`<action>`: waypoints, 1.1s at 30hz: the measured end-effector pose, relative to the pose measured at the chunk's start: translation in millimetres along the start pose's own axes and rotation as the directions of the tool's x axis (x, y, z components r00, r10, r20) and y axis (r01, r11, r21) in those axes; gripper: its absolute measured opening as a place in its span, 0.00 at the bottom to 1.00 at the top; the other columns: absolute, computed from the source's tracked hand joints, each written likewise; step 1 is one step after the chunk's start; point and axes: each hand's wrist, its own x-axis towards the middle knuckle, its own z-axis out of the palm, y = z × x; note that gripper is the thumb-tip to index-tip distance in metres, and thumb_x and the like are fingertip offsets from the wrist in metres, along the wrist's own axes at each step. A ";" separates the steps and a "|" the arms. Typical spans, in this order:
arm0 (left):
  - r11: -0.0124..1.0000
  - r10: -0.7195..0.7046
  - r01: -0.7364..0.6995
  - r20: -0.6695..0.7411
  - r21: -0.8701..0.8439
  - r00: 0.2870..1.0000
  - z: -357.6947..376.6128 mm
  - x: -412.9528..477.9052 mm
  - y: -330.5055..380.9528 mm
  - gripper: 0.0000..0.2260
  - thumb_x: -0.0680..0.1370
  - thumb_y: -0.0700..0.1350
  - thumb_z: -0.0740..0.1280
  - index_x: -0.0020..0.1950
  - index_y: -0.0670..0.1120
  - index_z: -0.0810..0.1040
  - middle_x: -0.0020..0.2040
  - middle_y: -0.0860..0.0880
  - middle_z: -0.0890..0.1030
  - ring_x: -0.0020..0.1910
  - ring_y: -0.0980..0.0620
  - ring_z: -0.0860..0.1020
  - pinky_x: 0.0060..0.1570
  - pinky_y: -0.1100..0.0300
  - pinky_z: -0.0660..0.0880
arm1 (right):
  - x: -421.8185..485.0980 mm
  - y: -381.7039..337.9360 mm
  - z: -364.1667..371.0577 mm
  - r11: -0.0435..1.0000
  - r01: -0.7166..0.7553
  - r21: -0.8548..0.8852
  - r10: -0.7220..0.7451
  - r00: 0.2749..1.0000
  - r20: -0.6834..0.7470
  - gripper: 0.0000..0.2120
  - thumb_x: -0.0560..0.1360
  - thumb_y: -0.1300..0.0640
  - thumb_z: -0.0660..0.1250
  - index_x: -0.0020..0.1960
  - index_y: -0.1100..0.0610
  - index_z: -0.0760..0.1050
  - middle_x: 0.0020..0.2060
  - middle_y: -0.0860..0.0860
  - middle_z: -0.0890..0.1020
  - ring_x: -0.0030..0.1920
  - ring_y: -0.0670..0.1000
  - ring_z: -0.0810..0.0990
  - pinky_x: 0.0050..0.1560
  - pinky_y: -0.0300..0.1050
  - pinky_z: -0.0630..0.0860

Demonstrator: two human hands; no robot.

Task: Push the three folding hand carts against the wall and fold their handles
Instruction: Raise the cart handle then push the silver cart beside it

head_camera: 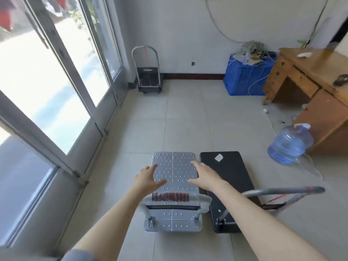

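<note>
We've got both hands out over the silver cart (174,172), palms down, fingers spread, nothing gripped. Left hand (148,178) floats over the deck's left edge, right hand (204,177) over its right edge. Whether they touch the deck we can't tell. Looks like we're reaching fwd for the handle (170,197), which is blurred, prob mid-swing, sitting low across the deck w/ a red ribbed grip in the middle. Our guess: it's being folded flat so the cart stores slim.

Silver cart deck is dimpled metal, rounded corners, a seam down the middle, hinge brackets at the near end. Just beside it on the right is the black cart (226,178): matte flat deck, small white sticker near the far end, its grey tube handle (282,191) w/ a red-wrapped section tilted off to the right, not folded down yet.

Third cart (149,80) is already at the far wall (188,34) near the window corner, handle upright, a bent chrome hoop, dark deck.

The two near carts are well apart from that wall, mid-floor on pale glossy tiles, so pushing is prob still owed.

A blue translucent water jug (289,146) stands right of the black cart, by the wooden desk (310,76). It's near the push path, worth minding.
</note>
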 end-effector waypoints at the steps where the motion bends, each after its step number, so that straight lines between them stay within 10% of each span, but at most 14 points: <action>1: 1.000 -0.013 0.013 0.009 0.019 1.000 7.5 -5.4 -0.5 0.34 0.73 0.60 0.68 0.75 0.50 0.61 0.68 0.44 0.72 0.67 0.45 0.69 0.65 0.50 0.69 | 1.6 4.1 5.3 1.000 0.011 -0.012 -0.010 0.999 0.038 0.34 0.73 0.48 0.69 0.73 0.52 0.56 0.66 0.57 0.70 0.65 0.58 0.72 0.61 0.52 0.72; 20: 0.953 -0.055 -0.048 0.329 0.298 0.943 98.5 45.4 -32.4 0.30 0.72 0.51 0.70 0.71 0.49 0.64 0.66 0.46 0.72 0.66 0.43 0.70 0.65 0.49 0.65 | 55.0 21.3 108.8 0.993 -0.005 -0.114 0.035 0.963 0.269 0.35 0.71 0.49 0.70 0.73 0.51 0.57 0.64 0.57 0.73 0.64 0.60 0.72 0.65 0.53 0.66; 25: 0.948 -0.035 -0.069 0.317 0.312 0.948 116.6 63.1 -45.4 0.11 0.76 0.48 0.64 0.56 0.45 0.74 0.57 0.45 0.80 0.59 0.43 0.76 0.60 0.51 0.67 | 76.0 23.6 139.3 0.984 -0.037 -0.175 0.077 0.970 0.230 0.15 0.72 0.52 0.65 0.58 0.53 0.71 0.55 0.55 0.79 0.57 0.58 0.77 0.58 0.50 0.68; 33: 0.956 -0.017 -0.084 0.336 0.282 0.942 100.3 123.3 -45.3 0.11 0.76 0.51 0.64 0.54 0.46 0.76 0.54 0.46 0.82 0.56 0.43 0.79 0.57 0.53 0.70 | 129.6 17.5 121.3 0.974 -0.062 -0.219 0.098 0.983 0.154 0.01 0.73 0.56 0.62 0.43 0.52 0.69 0.49 0.53 0.82 0.52 0.58 0.79 0.57 0.51 0.68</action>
